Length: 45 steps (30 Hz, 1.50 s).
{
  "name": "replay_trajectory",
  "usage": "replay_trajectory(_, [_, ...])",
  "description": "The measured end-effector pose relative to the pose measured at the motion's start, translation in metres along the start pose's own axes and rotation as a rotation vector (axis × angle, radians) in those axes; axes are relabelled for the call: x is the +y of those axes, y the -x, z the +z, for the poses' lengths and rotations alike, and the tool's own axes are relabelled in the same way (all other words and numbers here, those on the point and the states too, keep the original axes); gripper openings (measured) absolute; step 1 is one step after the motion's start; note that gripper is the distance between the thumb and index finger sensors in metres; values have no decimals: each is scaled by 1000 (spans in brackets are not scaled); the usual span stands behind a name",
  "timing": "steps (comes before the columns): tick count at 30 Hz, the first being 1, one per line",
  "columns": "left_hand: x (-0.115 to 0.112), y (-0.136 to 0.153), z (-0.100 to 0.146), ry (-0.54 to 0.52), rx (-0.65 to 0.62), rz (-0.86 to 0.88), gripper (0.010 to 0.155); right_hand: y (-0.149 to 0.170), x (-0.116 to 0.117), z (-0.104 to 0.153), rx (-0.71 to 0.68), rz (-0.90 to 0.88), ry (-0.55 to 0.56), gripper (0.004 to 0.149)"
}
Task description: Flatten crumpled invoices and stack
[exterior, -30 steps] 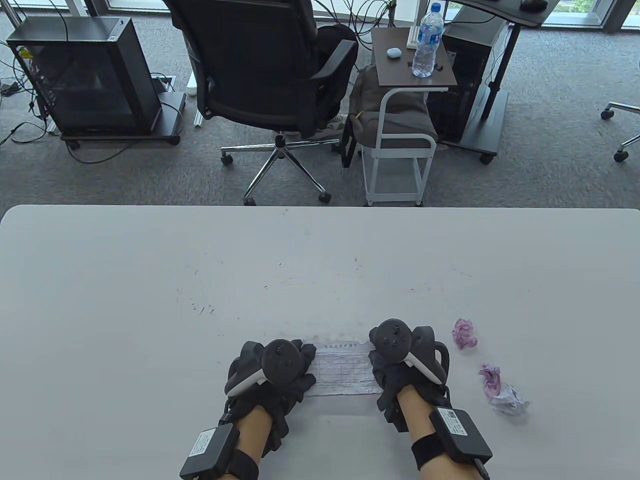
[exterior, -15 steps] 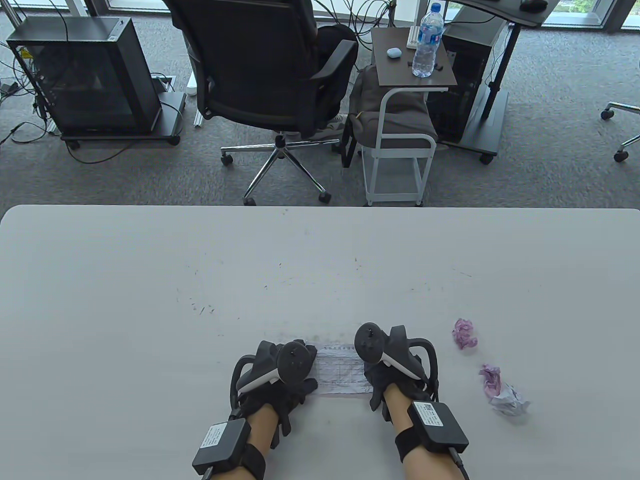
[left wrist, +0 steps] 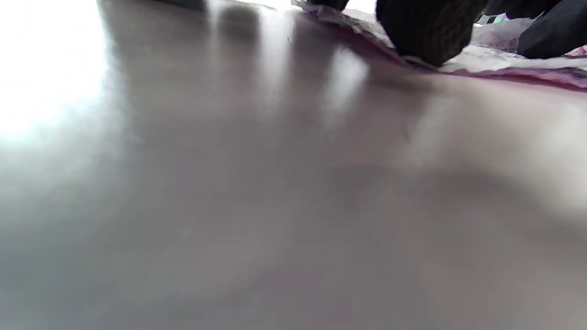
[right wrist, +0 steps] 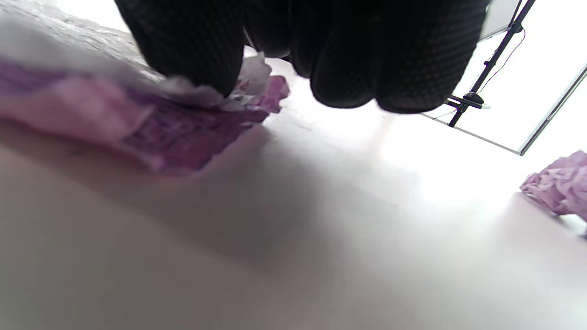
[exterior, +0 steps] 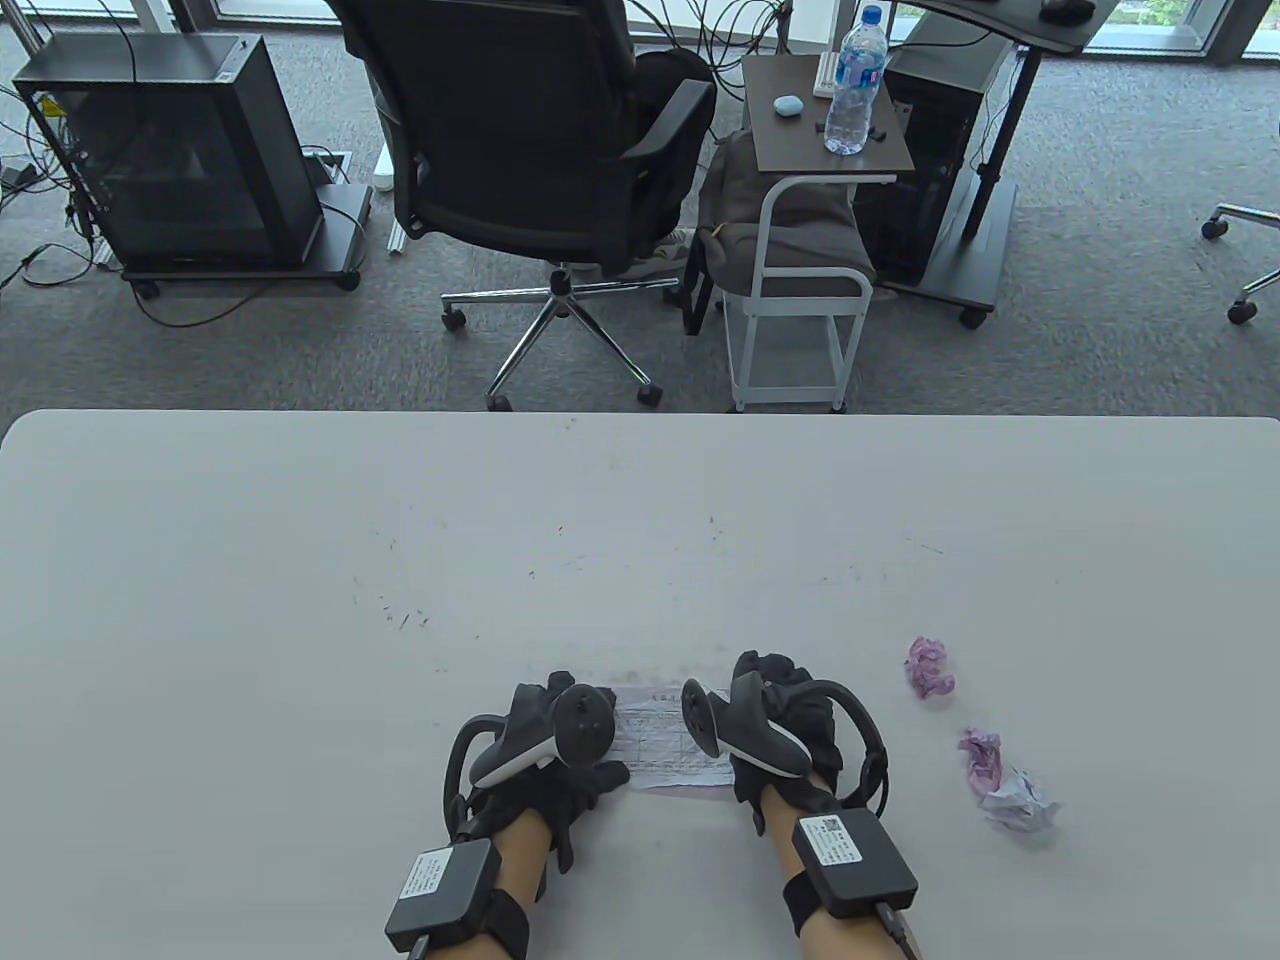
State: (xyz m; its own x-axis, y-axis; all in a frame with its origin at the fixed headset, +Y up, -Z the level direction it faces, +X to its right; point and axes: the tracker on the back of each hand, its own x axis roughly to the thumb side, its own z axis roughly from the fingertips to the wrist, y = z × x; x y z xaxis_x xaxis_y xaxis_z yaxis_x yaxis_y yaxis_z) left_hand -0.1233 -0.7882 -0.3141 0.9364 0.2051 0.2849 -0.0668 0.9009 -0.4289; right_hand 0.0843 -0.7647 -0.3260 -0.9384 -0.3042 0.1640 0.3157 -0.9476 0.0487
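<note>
Your left hand point(exterior: 555, 775) and right hand point(exterior: 775, 730) sit on the two ends of the opened invoice point(exterior: 665, 745), near the table's point(exterior: 300, 560) front edge. Right wrist view: thumb on top of the paper's edge, fingers point(right wrist: 348, 59) curled beside it, likely pinching. Left grip: cannot tell, one fingertip presses down. Paper looks thin, soft and tearable; hold the edges, stroke outward lightly. Three crumpled balls, pink point(exterior: 930, 668), pink point(exterior: 982, 755) and white point(exterior: 1020, 800), wait to your right.

worktop point(exterior: 300, 560): smooth, matt grey, scuffed | invoice point(exterior: 665, 745): creased thin paper | gloves point(right wrist: 192, 41): black knit cloth
</note>
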Motion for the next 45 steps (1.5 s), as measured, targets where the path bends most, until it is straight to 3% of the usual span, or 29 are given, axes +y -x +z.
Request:
replay_trajectory(4, [14,2,11,-142,-68,1,78,25,-13,16,14,-12,98,70])
replay_trajectory(7, [31,-2,31,-264,-123,-44,79,62,-29,36,60,-51,140,69])
replay_trajectory(11, [50,-17,63,-291,-140,-100,83,123,-29,63,189,-144,103,70])
replay_trajectory(15, [57,-38,102,-353,-129,-71,83,171,-12,92,277,-281,26,72])
replay_trajectory(19, [53,-51,125,-390,-176,-134,82,201,23,116,409,-436,-143,76])
replay_trajectory(21, [47,-51,126,-418,-183,-144,82,208,40,123,446,-487,-209,79])
replay_trajectory(23, [39,-49,122,-381,-184,-128,82,211,57,128,468,-567,-218,82])
replay_trajectory(26, [37,-45,119,-371,-199,-98,81,213,70,129,468,-600,-266,83])
replay_trajectory(31, [34,-44,119,-360,-204,-86,81,209,74,126,482,-484,-263,62])
replay_trajectory(37, [40,-42,123,-406,-235,-27,81,211,55,128,482,-461,-272,47])
replay_trajectory(39, [41,-42,122,-396,-252,3,81,210,34,128,425,-456,-288,46])
replay_trajectory(45, [44,-51,125,-385,-326,48,79,166,-40,131,145,-754,-46,46])
